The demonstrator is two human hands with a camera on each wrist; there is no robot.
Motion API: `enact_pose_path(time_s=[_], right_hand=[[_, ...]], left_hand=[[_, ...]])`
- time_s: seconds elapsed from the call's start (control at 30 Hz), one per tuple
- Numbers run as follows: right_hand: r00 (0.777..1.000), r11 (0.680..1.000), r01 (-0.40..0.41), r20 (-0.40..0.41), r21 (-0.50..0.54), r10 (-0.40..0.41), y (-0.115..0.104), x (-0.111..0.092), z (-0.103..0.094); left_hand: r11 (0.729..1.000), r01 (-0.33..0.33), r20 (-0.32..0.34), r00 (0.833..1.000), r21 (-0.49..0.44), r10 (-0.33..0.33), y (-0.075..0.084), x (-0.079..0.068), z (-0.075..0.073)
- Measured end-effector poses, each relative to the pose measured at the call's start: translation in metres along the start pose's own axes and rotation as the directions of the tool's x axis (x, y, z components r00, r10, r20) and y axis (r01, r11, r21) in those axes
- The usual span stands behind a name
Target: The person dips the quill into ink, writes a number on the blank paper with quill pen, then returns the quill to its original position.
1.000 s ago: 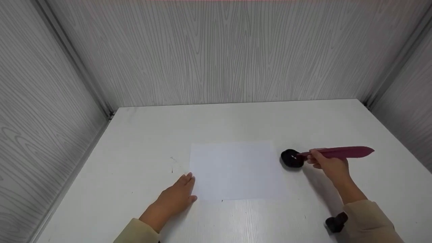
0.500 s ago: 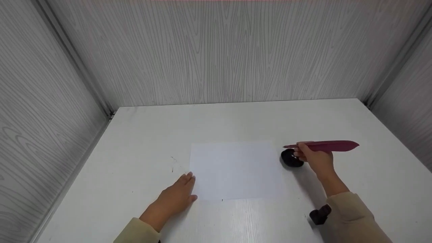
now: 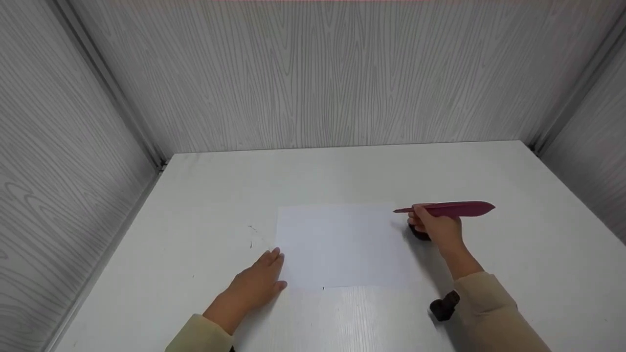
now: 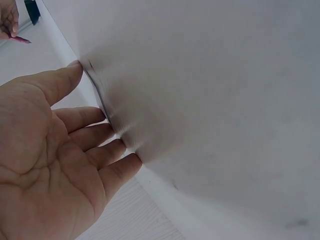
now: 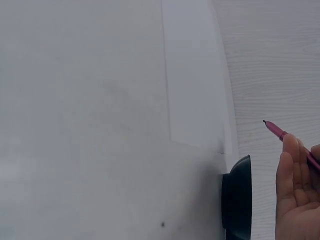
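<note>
My right hand pinches a dark red feather-shaped pen near its writing end. The pen lies almost level, its tip pointing left over the upper right corner of a white sheet of paper. In the right wrist view a dark tip shows on the pen, held above the surface. Partly hidden behind that hand is a small black bowl, just right of the paper; the right wrist view shows the bowl's side. My left hand rests with straight fingers, fingertips at the paper's left edge.
The white table carries a few dark marks left of the paper. Wood-grain panels enclose it at the back and both sides. A small black device sits at the right sleeve.
My right hand has lifted the feather pen out of the black bowl and moved left, bringing its tip over the paper's upper right corner. The left hand has stayed in place.
</note>
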State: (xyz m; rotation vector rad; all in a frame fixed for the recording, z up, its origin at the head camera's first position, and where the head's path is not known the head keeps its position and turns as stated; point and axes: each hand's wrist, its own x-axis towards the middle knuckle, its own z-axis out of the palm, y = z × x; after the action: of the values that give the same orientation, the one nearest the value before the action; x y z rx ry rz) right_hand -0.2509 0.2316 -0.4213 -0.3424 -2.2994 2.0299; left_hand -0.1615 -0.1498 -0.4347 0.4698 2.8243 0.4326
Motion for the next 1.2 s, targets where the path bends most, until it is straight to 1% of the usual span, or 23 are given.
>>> enact_pose_path(time_s=[0.17,0.33,0.63,0.87,0.93,1.07,1.2], right_hand=[[1.0,1.0,0.011,0.016,-0.026,-0.01,0.004,0.003,0.009],[0.999,0.998,-0.026,0.022,-0.058,0.027,0.004,0.002,0.013],[0.998,0.994,-0.028,0.061,-0.101,0.034,0.007,0.002,0.02],[0.993,0.99,-0.093,0.067,-0.107,0.101,0.008,0.002,0.024],[0.991,0.989,-0.102,0.074,-0.109,0.11,0.008,0.001,0.024],[0.99,0.986,-0.094,0.092,-0.139,0.107,0.007,-0.001,0.025],[0.99,0.98,-0.066,0.109,-0.187,0.088,0.008,-0.002,0.026]], left_hand=[[1.0,0.007,-0.004,1.0,0.001,-0.007,-0.001,0.0,0.001],[1.0,0.008,-0.003,1.0,-0.005,-0.008,0.0,0.0,0.001],[0.999,-0.019,-0.006,1.0,-0.032,0.019,0.003,-0.005,-0.003],[1.0,-0.002,-0.006,1.0,-0.009,0.002,0.002,-0.002,0.0],[1.0,0.001,-0.006,1.0,-0.006,-0.001,0.001,-0.002,0.001],[1.0,0.002,-0.008,1.0,-0.004,-0.002,0.0,-0.002,0.001],[1.0,0.002,-0.008,1.0,-0.003,-0.002,0.0,-0.002,0.001]])
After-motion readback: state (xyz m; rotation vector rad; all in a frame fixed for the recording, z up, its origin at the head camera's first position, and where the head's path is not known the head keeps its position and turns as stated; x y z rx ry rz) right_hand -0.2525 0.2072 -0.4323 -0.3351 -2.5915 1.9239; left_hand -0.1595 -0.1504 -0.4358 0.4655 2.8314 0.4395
